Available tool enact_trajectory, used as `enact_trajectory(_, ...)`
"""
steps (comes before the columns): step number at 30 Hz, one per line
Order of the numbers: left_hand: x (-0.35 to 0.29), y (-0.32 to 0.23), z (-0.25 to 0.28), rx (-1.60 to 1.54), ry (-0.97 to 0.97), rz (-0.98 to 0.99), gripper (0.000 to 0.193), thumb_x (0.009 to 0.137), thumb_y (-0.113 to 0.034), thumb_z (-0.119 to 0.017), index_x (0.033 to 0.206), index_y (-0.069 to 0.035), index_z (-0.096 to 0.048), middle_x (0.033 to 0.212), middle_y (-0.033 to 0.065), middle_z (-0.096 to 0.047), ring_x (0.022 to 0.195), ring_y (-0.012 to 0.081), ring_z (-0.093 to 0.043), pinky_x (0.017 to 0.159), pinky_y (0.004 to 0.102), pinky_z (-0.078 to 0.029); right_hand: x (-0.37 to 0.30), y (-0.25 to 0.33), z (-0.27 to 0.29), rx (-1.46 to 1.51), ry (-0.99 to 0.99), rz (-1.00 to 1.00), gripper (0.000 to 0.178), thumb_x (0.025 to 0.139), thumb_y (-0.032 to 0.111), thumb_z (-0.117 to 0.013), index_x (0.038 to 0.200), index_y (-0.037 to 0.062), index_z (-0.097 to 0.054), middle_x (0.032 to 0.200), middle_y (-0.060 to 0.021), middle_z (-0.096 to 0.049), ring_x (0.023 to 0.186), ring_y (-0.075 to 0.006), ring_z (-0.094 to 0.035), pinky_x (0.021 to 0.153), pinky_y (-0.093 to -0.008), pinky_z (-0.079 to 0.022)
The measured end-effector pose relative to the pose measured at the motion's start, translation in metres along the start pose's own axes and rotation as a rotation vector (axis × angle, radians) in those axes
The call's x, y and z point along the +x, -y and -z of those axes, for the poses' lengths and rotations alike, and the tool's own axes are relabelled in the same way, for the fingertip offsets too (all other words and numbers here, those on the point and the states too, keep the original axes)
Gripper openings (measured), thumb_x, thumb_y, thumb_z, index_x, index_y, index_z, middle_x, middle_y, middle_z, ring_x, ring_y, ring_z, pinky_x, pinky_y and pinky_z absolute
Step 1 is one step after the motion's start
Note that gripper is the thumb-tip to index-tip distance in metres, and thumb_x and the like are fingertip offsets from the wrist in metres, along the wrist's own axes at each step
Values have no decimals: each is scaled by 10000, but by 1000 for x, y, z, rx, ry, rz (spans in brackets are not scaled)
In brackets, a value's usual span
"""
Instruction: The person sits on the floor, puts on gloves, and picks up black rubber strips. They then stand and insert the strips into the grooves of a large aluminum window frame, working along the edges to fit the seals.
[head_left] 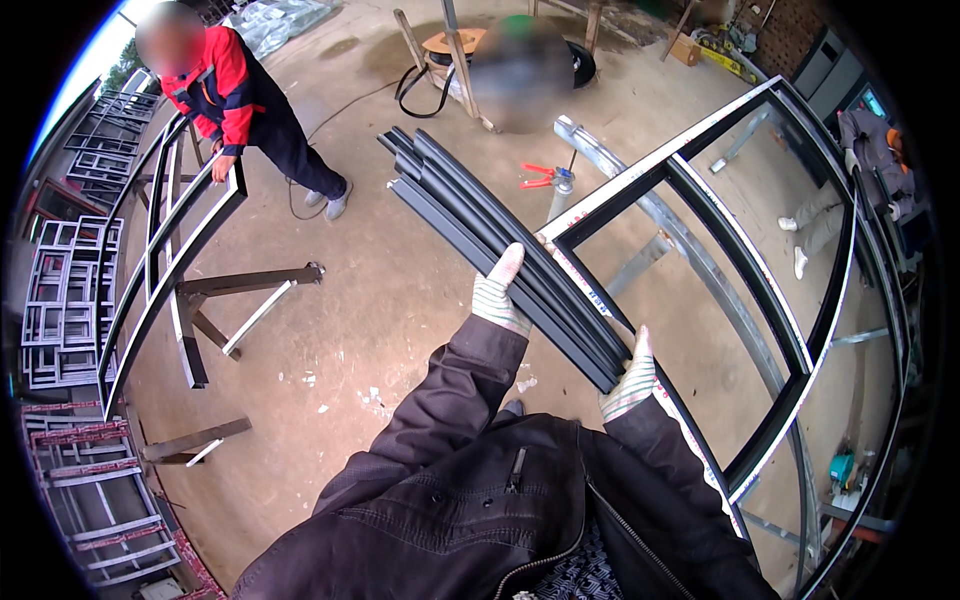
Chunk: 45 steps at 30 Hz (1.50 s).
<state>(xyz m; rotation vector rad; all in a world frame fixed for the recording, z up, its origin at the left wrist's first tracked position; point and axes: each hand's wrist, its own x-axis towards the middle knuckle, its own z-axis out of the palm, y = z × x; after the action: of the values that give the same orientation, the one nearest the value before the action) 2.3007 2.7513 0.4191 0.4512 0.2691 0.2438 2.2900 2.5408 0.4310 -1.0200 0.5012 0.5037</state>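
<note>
A bundle of long dark grey profile strips lies slantwise in front of me, held in both hands. My left hand, in a white striped glove, is closed around the bundle near its middle, thumb on top. Gripping the near right end is my right hand, gloved alike, its thumb pointing up. The fingers of both hands are mostly hidden under the strips. Just right of the bundle, a large black window frame with white film along its edges rests on metal supports. The bundle overlaps its near left edge from my viewpoint.
At the far left a person in a red and dark jacket handles another dark frame. Red-handled pliers sit by a support's end. Wooden props stand left; stacked frames line the edge. Another person stands far right.
</note>
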Motion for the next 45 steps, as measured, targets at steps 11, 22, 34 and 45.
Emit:
enact_trajectory(11, 0, -2, -3, -62, 44, -21, 390, 905, -260, -679, 1170, 15, -599, 1111, 169, -663, 1049, 305, -640, 979, 451, -513, 1, 2, -18, 270, -20, -12, 584, 1034, 489, -398, 1215, 1, -664, 1130, -149, -693, 946, -254, -687, 881, -378, -579)
enact_trajectory(22, -13, -15, -14, -111, -3, -14, 384, 905, -214, -699, 1192, 14, -584, 1141, 153, -655, 1075, 304, -642, 960, 471, -538, 6, -2, -21, 190, -20, 25, 626, 1010, 562, -459, 1229, 10, -659, 1092, -113, -715, 803, -163, -679, 784, -285, -571)
enact_trajectory(34, -17, -19, -6, -91, 7, -3, 408, 889, -221, -724, 1197, 8, -588, 1123, 143, -665, 1074, 284, -644, 962, 434, -541, 10, -8, -22, 177, 8, 2, 610, 1028, 504, -388, 1121, -7, -707, 1220, -156, -666, 1091, -258, -637, 982, -412, -524)
enact_trajectory(45, -19, -21, -3, -87, 20, -91, 394, 926, -200, -670, 1228, 20, -544, 1215, 146, -619, 1189, 300, -586, 1041, 470, -479, 17, -9, -27, 182, 143, 8, 668, 1021, 576, -367, 1239, 22, -670, 1300, -153, -623, 1142, -273, -611, 997, -400, -500)
